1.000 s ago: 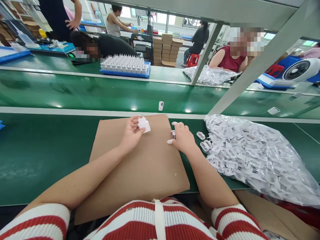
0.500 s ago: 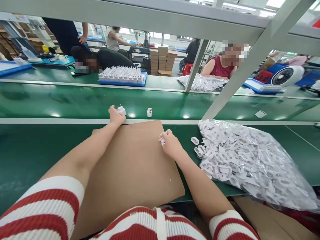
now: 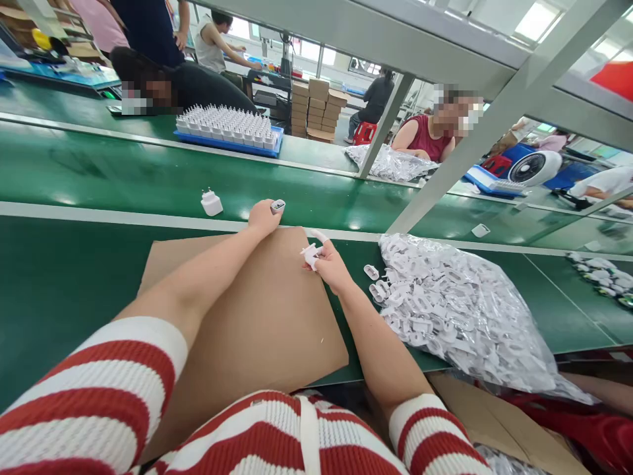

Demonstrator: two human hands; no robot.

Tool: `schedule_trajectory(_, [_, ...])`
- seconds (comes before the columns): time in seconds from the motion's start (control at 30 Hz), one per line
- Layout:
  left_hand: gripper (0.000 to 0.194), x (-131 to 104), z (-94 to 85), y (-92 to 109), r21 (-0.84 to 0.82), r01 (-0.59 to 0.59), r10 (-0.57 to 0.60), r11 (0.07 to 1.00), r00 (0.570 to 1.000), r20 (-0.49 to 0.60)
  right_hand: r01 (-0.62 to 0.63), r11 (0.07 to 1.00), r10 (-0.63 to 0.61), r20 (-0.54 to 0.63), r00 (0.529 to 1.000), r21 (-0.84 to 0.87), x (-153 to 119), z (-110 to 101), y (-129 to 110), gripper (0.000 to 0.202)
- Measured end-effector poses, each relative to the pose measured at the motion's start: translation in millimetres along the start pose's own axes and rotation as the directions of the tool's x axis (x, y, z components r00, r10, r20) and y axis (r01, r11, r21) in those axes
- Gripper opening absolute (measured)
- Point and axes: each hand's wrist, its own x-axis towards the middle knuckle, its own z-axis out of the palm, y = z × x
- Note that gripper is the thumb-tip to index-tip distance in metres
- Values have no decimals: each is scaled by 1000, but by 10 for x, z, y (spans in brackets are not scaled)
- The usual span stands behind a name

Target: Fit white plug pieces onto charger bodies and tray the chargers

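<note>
while left hand [image 3: 264, 216] grips rounded shell [image 3: 277, 206], right hand [image 3: 330, 265] holds angular plastic [image 3: 310, 255].

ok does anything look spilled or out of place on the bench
A little: a few loose white pieces lie on the green bench outside the clear bag, perhaps spilled from it. The cardboard sheet also sits askew to the white strip beyond it.

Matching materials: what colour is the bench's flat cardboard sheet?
The flat cardboard sheet is brown, clearest in head view.
</note>
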Motion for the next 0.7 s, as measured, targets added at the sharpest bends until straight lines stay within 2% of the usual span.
schedule_trajectory(0.1, [27,-340,-170,0,-87,-94,100,992,992,72,50,990,-53,23,998,130,-14,-26,-54,65])
schedule_trajectory(0.23, [32,-1069,-390,-26,-275,-157,215,948,957,193,42,967,-71,106,992,253,-34,-19,-64,52])
schedule_trajectory(0.33, [32,-1554,-462,-28,-305,-176,257,936,934,248,23,962,-59,126,990,271,-66,16,-79,50])
schedule_trajectory(0.4, [32,-1759,-464,-19,-309,-209,297,928,915,273,11,965,-47,129,991,264,-95,36,-104,49])
schedule_trajectory(0.5, [39,-1883,-432,-10,-347,-232,328,909,910,252,-27,961,-18,158,987,276,-138,52,-144,51])
schedule_trajectory(0.57, [45,-1888,-406,-16,-388,-198,304,900,923,236,-42,961,-4,165,986,273,-160,58,-157,41])
schedule_trajectory(0.63, [40,-1870,-386,-27,-419,-184,306,889,920,246,-39,969,0,157,988,245,-176,63,-157,32])
schedule_trajectory(0.7, [32,-1855,-375,-38,-441,-202,337,874,906,254,-39,978,6,158,987,206,-188,64,-144,37])
